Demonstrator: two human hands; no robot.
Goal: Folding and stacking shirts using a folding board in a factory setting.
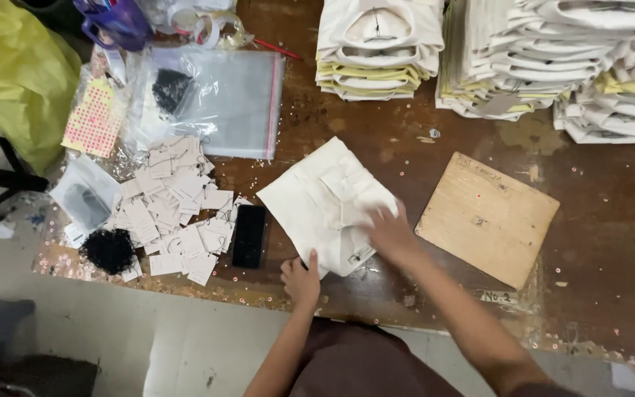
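Brown table [406, 147]: 1 folded white garment [325, 202], left hand [300, 279] pinching it, right hand [391, 234] flat.

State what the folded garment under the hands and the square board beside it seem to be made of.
Folded garment: apparently woven cotton-like cloth, matte cream, with soft creases and stitched seams. Square board: probably plywood, pale, unvarnished, with faint grain and scuffed edges.

Both hands [347, 254] on folded cream garment [317, 198]
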